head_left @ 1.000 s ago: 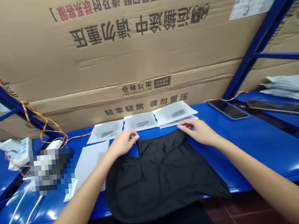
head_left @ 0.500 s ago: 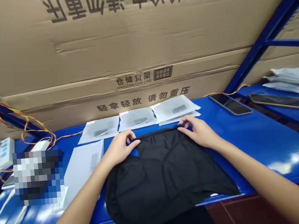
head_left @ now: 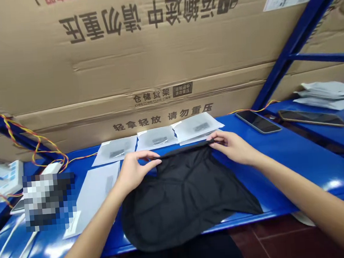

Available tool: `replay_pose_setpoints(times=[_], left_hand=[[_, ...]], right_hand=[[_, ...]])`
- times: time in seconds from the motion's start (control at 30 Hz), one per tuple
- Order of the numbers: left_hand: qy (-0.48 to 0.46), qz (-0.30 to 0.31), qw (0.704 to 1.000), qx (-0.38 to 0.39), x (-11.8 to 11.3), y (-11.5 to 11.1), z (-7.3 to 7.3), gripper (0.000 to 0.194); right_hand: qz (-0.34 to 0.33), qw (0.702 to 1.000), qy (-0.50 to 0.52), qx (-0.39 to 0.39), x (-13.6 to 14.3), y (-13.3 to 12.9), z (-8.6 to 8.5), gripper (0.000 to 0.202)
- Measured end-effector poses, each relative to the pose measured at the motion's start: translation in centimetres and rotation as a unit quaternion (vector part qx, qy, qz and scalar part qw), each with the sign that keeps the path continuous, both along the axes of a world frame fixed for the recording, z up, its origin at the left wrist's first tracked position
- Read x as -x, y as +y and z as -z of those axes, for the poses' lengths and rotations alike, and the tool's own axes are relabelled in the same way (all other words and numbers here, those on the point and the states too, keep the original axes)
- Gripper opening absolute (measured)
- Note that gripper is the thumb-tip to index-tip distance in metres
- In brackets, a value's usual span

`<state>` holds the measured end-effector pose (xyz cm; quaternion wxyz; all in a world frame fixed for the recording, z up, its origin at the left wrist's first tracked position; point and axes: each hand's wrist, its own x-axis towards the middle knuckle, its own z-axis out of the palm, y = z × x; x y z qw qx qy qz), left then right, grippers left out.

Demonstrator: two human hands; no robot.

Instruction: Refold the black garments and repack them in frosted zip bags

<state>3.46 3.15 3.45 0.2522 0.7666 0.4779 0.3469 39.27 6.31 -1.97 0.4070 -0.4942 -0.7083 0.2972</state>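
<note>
A black cloth piece (head_left: 185, 191) with seams and a rounded left end lies over the front of the blue tabletop (head_left: 300, 166); I cannot tell what kind of item it is. My left hand (head_left: 137, 167) pinches its far edge near the left corner, thumb against fingers. At the right end of that same edge, my right hand (head_left: 228, 144) is closed on the cloth. The edge between the hands is drawn fairly straight, and the rest of the cloth spreads wrinkled toward me, its near part at the table's front edge.
Behind the cloth lie several pale plastic packets (head_left: 157, 138), with another packet (head_left: 95, 194) left of it. A dark phone (head_left: 258, 121) and a second phone (head_left: 312, 118) rest at right. White power strips (head_left: 9, 183) and cables are at left. Large cardboard boxes (head_left: 154, 58) form the back.
My right hand has pulled its end of the far edge outward a little, and the edge looks straighter and tauter. The camera view has tilted slightly upward.
</note>
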Motion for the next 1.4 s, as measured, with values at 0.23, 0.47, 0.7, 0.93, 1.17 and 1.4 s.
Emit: replay_pose_setpoints(times=[0.23,0.47,0.7,0.93,1.17,1.4], left_hand=[[0.127,0.141,0.962,-0.197,-0.8,-6.5,1.0,0.022],[0.266,0.115,0.923,-0.255,-1.2,-11.0,1.3,0.031],[0.324,0.091,0.868,-0.364,0.9,-16.7,3.8,0.034],[0.169,0.022,0.941,-0.292,4.8,-17.8,5.0,0.036],[0.09,-0.084,0.99,-0.062,3.8,-9.2,1.6,0.024],[0.205,-0.044,0.976,-0.055,3.8,-4.6,2.5,0.022]], right_hand=[[-0.055,0.987,-0.135,-0.071,-2.3,-5.1,0.3,0.019],[-0.045,0.955,-0.207,-0.208,-1.9,-11.0,-0.4,0.029],[-0.116,0.931,-0.298,-0.176,-2.7,-17.4,3.0,0.076],[-0.114,0.974,-0.178,-0.08,-5.4,-17.2,2.4,0.042],[0.062,0.995,-0.05,0.054,-1.5,-11.4,0.8,0.037],[0.145,0.978,-0.152,-0.022,0.2,-11.0,1.7,0.039]])
